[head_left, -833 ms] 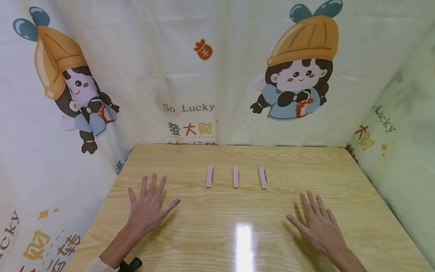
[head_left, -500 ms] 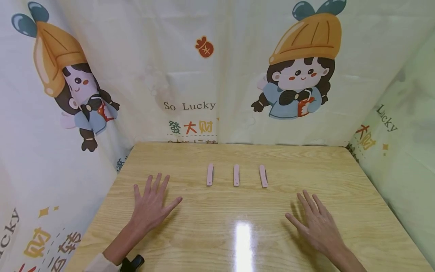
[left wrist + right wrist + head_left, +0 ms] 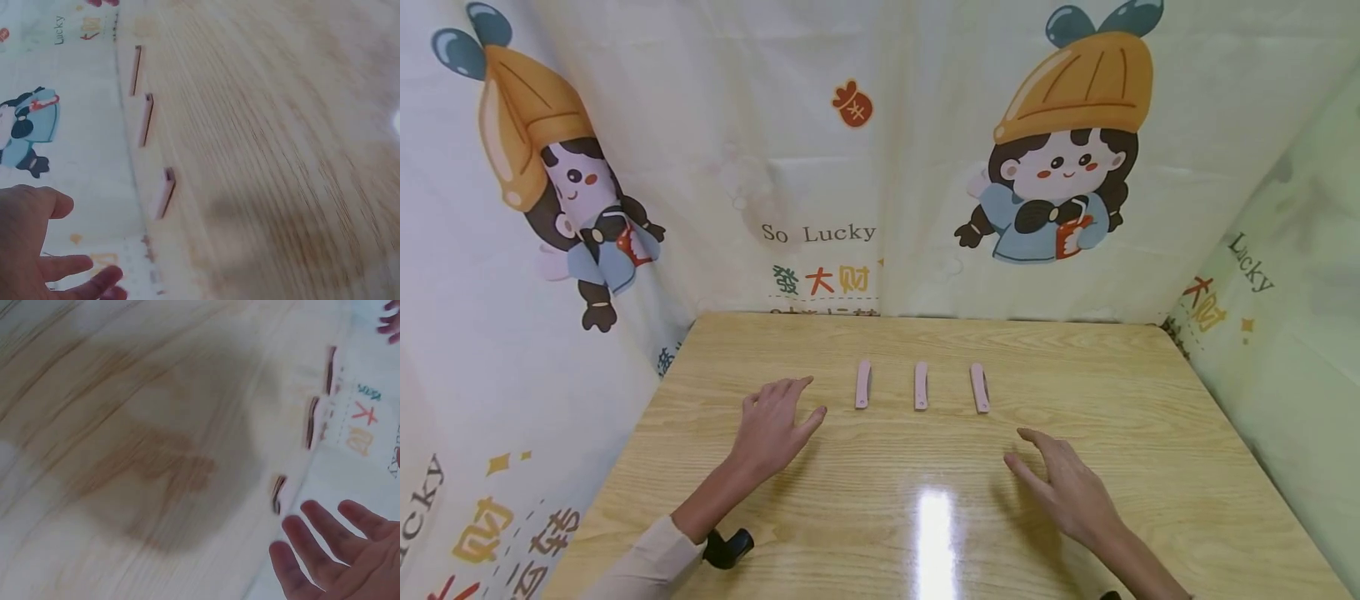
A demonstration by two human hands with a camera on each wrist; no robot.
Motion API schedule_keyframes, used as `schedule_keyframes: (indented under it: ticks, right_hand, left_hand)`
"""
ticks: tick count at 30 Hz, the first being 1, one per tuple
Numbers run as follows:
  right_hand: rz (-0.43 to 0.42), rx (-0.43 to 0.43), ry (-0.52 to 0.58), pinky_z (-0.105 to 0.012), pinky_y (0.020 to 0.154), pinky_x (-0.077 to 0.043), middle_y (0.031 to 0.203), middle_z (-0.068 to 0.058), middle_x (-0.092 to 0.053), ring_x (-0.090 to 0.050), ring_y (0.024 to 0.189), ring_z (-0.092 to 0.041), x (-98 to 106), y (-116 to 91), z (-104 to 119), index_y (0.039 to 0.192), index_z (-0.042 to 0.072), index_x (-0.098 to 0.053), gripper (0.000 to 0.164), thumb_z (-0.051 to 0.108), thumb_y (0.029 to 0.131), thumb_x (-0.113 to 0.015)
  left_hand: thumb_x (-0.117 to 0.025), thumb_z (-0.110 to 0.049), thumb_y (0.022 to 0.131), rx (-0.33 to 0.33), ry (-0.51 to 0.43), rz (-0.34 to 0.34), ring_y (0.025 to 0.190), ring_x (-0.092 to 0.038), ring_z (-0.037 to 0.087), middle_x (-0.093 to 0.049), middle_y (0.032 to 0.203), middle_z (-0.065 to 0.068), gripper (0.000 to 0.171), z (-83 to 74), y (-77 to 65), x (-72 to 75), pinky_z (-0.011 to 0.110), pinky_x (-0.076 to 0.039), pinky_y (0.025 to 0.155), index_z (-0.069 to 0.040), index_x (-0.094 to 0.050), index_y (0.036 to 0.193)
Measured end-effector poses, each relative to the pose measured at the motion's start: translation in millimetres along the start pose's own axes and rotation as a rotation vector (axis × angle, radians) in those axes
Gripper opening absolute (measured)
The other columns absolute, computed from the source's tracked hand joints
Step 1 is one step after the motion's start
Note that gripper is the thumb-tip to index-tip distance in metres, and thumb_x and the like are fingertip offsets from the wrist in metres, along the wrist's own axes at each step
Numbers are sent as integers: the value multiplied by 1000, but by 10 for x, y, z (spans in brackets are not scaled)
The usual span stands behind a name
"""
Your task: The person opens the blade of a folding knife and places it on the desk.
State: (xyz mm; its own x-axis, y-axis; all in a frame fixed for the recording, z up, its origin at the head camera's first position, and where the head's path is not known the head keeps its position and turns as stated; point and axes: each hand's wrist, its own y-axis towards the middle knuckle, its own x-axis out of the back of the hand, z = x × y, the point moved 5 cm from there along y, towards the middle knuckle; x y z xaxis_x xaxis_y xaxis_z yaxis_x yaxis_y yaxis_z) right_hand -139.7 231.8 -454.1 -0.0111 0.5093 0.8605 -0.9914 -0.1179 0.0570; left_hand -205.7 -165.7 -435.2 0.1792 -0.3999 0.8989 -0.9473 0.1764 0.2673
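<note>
Three slim pink bars stand in a row on the wooden table (image 3: 880, 467), each with a small round mark at its near end and a dark slit along one side. They are the left pink bar (image 3: 862, 385), the middle pink bar (image 3: 921, 386) and the right pink bar (image 3: 979, 388). My left hand (image 3: 772, 429) hovers left of the row, fingers loosely bent, holding nothing. To the row's right and nearer me, my right hand (image 3: 1067, 487) is also above the table with nothing in it. In the right wrist view its fingers (image 3: 319, 553) are spread.
A printed cloth (image 3: 925, 192) hangs along the table's back edge and continues on both sides. A bright light reflection (image 3: 936, 542) lies on the near middle of the table. Dark wrist gear (image 3: 728, 548) sits at my left wrist.
Both hands have moved inward toward the row of pink bars, the left one to the right and the right one to the left. Their spread fingers have bent somewhat. The bars have stayed put.
</note>
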Motion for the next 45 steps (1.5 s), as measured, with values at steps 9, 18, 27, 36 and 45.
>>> schedule_keyframes:
  ticks: [9, 18, 27, 36, 45]
  right_hand:
    - [116, -49, 318, -51, 96, -48, 120, -5, -66, -60, 115, -27, -146, 160, 178, 135, 6, -58, 54, 51, 105, -50]
    - [151, -90, 428, -42, 83, -53, 109, -3, -68, -62, 102, -23, -293, 204, 228, 125, 6, -64, 40, 40, 104, -59]
    - [125, -72, 512, -36, 76, -52, 103, -2, -67, -62, 95, -21, -390, 277, 327, 113, 5, -69, 22, 24, 103, -63]
    - [173, -30, 558, -39, 79, -50, 101, -4, -66, -61, 95, -22, -538, 321, 448, 108, 4, -69, 23, 26, 103, -62]
    - [228, 18, 595, -38, 75, -51, 99, -8, -67, -63, 95, -26, -594, 332, 531, 108, 2, -67, 24, 25, 104, -61]
  left_hand:
    - [-68, -28, 99, 124, -322, 168, 98, -65, 30, -68, 110, 13, 42, -1, 356, -402, 47, -54, 79, 2, -67, 129]
    - [-68, -33, 97, 196, -321, 178, 100, -66, 24, -70, 111, 8, 41, -57, 645, -702, 45, -55, 80, -2, -72, 123]
    - [-68, -36, 94, 251, -212, 145, 61, -48, 13, -57, 74, -3, 27, -123, 847, -866, 31, -39, 52, -13, -66, 80]
    - [-68, -28, 96, 222, -113, 174, 54, -51, 15, -56, 65, -1, 34, -148, 902, -926, 32, -40, 47, -15, -64, 65]
    - [-74, -21, 90, 232, -212, 127, 71, -59, 18, -66, 86, 1, 13, -148, 844, -879, 37, -49, 61, -11, -68, 93]
